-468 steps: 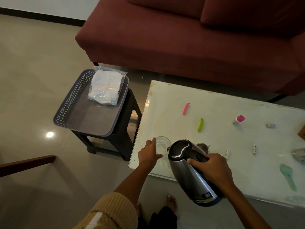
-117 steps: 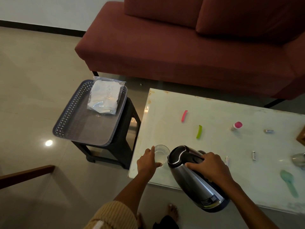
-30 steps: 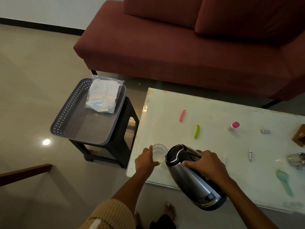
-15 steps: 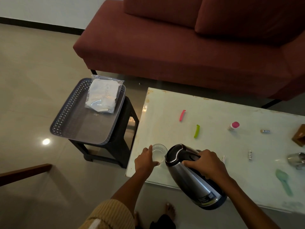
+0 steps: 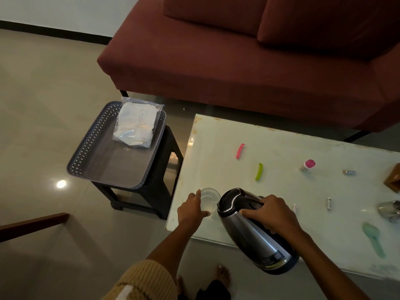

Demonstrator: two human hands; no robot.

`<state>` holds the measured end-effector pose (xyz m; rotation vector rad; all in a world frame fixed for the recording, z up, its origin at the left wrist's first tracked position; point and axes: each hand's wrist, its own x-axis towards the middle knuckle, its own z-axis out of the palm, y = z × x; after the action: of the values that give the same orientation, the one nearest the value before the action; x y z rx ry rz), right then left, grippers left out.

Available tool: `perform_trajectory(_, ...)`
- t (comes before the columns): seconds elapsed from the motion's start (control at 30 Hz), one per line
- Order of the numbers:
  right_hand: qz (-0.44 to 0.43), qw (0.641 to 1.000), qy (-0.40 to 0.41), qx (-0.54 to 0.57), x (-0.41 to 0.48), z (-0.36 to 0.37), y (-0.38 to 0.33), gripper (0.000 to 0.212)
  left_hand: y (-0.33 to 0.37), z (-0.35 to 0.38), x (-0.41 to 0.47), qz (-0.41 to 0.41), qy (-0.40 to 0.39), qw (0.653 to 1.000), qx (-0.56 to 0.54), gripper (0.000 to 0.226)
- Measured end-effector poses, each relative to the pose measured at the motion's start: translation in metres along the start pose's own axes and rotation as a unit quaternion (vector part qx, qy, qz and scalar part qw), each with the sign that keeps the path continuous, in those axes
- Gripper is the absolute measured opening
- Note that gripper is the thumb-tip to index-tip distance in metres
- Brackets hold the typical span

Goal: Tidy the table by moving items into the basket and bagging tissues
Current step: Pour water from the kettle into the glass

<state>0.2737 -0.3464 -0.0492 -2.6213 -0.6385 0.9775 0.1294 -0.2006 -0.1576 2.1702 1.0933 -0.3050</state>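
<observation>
Maroon fabric sofa fills the view from twelve to two o'clock. Below it, from three to five o'clock, lies the pale glass-topped desk. At nine o'clock of the desk, a grey perforated plastic basket sits on a black stool. The steel-and-black electric kettle is tilted over the desk's near edge, its spout toward ten o'clock, just beside a clear drinking glass. A clear plastic bag of white tissues lies at the basket's twelve o'clock end. The right hand grips the kettle's handle; the left hand curls round the glass, which stands on the desk. On the desk, a mint-green plastic spoon lies at four o'clock. A green clip and a pink clip sit at twelve o'clock of the kettle.
</observation>
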Motion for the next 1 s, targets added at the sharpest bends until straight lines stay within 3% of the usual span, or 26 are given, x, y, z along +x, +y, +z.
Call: perform_trajectory(1.0, -0.001, 1.0, -0.004, -0.026, -0.0012, -0.002, -0.0044, 0.052, 0.0012, -0.0027, -0.0012, 0.004, -0.001, 1.0, 0.0, 0.08)
